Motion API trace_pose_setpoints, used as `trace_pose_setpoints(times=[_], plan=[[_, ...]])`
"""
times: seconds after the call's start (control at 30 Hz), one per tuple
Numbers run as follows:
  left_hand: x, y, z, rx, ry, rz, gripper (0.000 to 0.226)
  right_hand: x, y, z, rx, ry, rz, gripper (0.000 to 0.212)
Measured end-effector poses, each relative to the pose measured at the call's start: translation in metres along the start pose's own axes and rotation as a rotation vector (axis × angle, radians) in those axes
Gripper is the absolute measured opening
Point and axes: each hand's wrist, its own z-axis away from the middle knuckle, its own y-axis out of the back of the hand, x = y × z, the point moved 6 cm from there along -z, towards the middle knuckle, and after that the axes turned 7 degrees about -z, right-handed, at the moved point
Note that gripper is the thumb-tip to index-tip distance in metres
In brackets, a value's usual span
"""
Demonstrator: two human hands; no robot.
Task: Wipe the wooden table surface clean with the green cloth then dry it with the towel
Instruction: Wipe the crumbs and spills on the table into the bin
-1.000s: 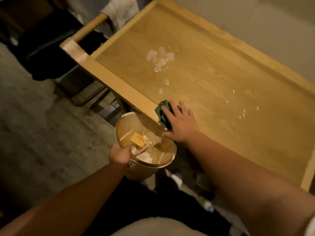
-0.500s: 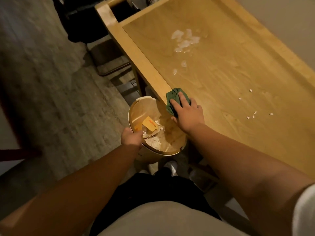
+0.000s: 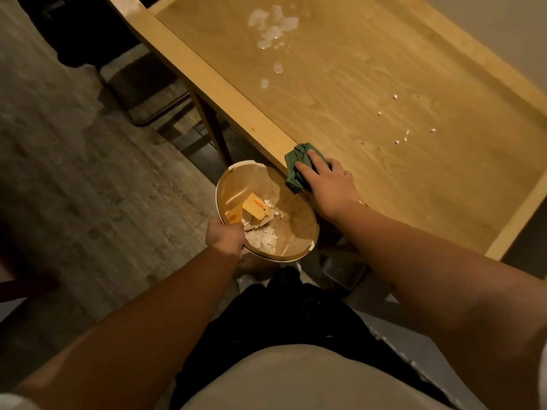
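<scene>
The wooden table [image 3: 340,93] fills the upper right. A crumpled green cloth [image 3: 296,167] lies on its near left edge, pressed down under the fingers of my right hand [image 3: 328,187]. Just below that edge my left hand [image 3: 226,238] grips the rim of a round bin [image 3: 299,232], which holds white crumbs and a yellow card. A wet white smear [image 3: 272,28] and small white crumbs [image 3: 405,134] sit on the tabletop further away. No towel is in view.
A dark chair frame [image 3: 159,105] stands on the grey floor [image 3: 74,173] left of the table. The table has a raised pale border [image 3: 213,84]. My dark trousers and light shirt fill the bottom.
The view has tilted and shifted, so the table sits higher and further right. My right hand stays on the cloth at the table edge, and my left hand keeps the bin under it.
</scene>
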Motion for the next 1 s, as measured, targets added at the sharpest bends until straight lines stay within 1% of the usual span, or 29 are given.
trace_pose_setpoints(times=[0.1,0.23,0.4,0.47,0.57,0.67,0.83,0.87,0.9,0.93,1.0], plan=[[-0.002,-0.008,0.007,-0.006,-0.012,-0.005,0.026,0.006,-0.001,0.007,0.016,0.018,-0.007,0.060],[0.000,-0.038,0.022,-0.085,-0.023,0.045,0.036,0.015,0.004,0.011,0.023,0.094,-0.032,0.057],[0.003,-0.067,0.041,-0.074,-0.027,0.035,0.034,0.039,0.023,0.007,-0.028,0.220,-0.120,0.056],[-0.001,-0.070,0.043,-0.058,-0.010,0.036,0.032,0.054,0.036,0.007,0.005,0.236,-0.178,0.056],[-0.006,-0.079,0.047,-0.023,-0.010,-0.019,0.030,0.092,0.064,0.009,0.129,0.202,-0.273,0.054],[-0.005,-0.087,0.052,0.023,-0.030,-0.052,0.031,0.137,0.088,0.009,0.223,0.137,-0.325,0.057],[-0.006,-0.096,0.055,0.071,-0.009,-0.025,0.031,0.227,0.109,0.011,0.395,-0.092,-0.400,0.060],[-0.007,-0.098,0.055,0.070,0.001,-0.010,0.032,0.245,0.108,0.011,0.387,-0.150,-0.399,0.060],[-0.008,-0.101,0.055,0.066,0.013,0.003,0.034,0.261,0.103,0.009,0.325,-0.202,-0.371,0.064],[-0.010,-0.103,0.055,0.059,0.027,0.015,0.037,0.274,0.094,0.007,0.211,-0.239,-0.310,0.075],[-0.013,-0.107,0.056,0.057,0.054,0.046,0.041,0.289,0.072,0.006,-0.020,-0.258,-0.156,0.101]])
